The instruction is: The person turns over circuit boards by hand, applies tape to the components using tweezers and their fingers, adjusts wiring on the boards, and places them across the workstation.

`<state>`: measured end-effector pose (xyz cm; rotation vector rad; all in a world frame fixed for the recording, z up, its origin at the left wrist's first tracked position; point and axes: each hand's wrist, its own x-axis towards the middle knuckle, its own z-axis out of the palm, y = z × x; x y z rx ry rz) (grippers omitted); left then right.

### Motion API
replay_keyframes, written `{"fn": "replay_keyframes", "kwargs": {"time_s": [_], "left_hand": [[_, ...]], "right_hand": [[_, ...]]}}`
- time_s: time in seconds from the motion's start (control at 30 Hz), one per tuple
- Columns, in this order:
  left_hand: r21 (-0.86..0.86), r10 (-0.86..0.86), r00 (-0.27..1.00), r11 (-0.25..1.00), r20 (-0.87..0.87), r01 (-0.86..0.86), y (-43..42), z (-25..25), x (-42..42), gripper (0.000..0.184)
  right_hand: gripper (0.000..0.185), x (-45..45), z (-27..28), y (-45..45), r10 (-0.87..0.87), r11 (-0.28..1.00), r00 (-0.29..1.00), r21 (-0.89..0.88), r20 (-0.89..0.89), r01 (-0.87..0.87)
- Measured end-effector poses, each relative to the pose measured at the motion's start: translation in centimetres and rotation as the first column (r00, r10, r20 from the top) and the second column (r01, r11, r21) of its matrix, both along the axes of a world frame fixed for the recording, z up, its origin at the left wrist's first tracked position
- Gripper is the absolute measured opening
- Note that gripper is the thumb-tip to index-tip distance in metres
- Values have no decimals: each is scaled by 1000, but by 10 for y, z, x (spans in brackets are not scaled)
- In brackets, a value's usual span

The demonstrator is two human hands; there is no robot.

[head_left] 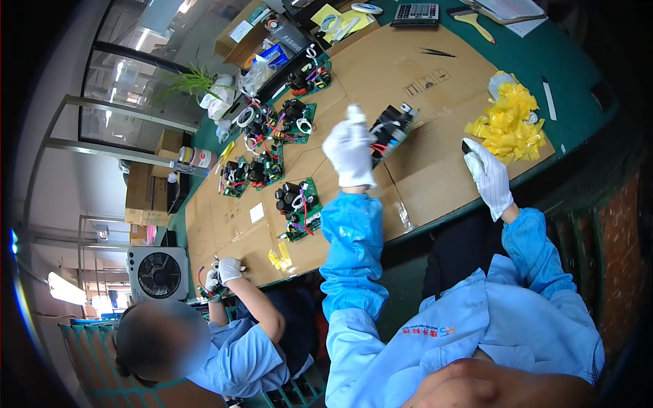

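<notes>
My left hand (349,153), in a white glove, is closed at the near edge of a circuit board (393,130) with black components and red and blue wires. The board is tilted above the cardboard, and the fingers are partly blurred. My right hand (488,178), also gloved, is at the table's near edge beside a heap of yellow tape pieces (510,119). Its fingers are pressed together, with a small dark thing at their tips that is too small to name.
Several circuit boards (297,207) lie on the cardboard sheet (367,68) to the left. A co-worker (238,347) in white gloves handles a board at lower left. Tweezers (437,53), a brush (473,24) and a calculator (415,15) lie at the far side.
</notes>
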<state>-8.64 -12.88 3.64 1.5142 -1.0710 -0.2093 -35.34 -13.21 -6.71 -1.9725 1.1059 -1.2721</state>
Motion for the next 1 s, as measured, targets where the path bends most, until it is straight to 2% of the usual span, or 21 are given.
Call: {"fn": "replay_keyframes", "kwargs": {"time_s": [0.03,0.1,0.13,0.17,0.23,0.27,0.3,0.37,0.4,0.43,0.5,0.63,0.7,0.73,0.77,0.83,0.97,1.0], "left_hand": [[-17,-36,989,999,-147,34,4,7,13,49],[-85,37,910,993,-413,-79,-1,4,29,41],[-83,41,871,992,-489,-93,6,-9,40,33],[-97,-5,783,993,-622,-71,2,-27,53,35],[-152,-179,424,984,-888,97,-1,-72,65,42],[-159,-217,421,973,-881,170,-6,-109,86,49],[-167,-223,416,972,-882,167,-9,-109,88,49],[-45,-89,573,995,-815,90,-9,-114,93,49],[87,-6,660,990,-751,109,-2,-112,94,48],[80,-13,650,990,-760,112,-10,-111,95,48],[77,-25,806,993,-591,88,-14,-110,96,46],[139,37,748,987,-663,74,-12,-98,88,44],[97,0,789,992,-615,76,-12,-98,87,44],[57,-11,749,996,-662,65,-14,-98,85,44],[60,-8,748,996,-663,63,-13,-96,86,44],[96,-5,748,991,-664,93,-12,-94,86,44],[90,-12,786,992,-618,85,-11,-95,85,42],[87,0,780,994,-626,69,-10,-93,82,42]], "right_hand": [[31,0,-1,0,-4,1000,1000,-9,-4,4],[31,1,-2,1,-11,1000,1000,-15,-6,11],[30,0,-3,5,-6,1000,1000,10,-5,6],[30,0,-3,6,-9,1000,1000,27,-5,9],[31,1,1,7,-9,1000,1000,27,-25,9],[31,2,3,8,-9,999,999,30,-33,10],[31,3,4,7,-7,1000,999,23,-40,8],[31,3,2,8,-32,999,997,-24,-72,31],[30,3,0,8,-42,999,995,-33,-91,40],[30,5,2,3,-45,998,994,-40,-104,41],[29,7,3,3,-66,996,992,-75,-108,58],[28,16,8,4,-88,991,990,-112,-106,76],[26,21,19,2,-37,999,956,-29,-290,30],[29,21,14,-3,-23,999,895,-52,-445,-1],[29,25,17,-7,-20,999,895,-50,-446,-3],[35,38,31,-12,31,993,711,101,-702,56],[40,55,20,-23,49,997,647,76,-761,14],[40,60,11,-25,-7,996,764,-72,-646,-51]]}}
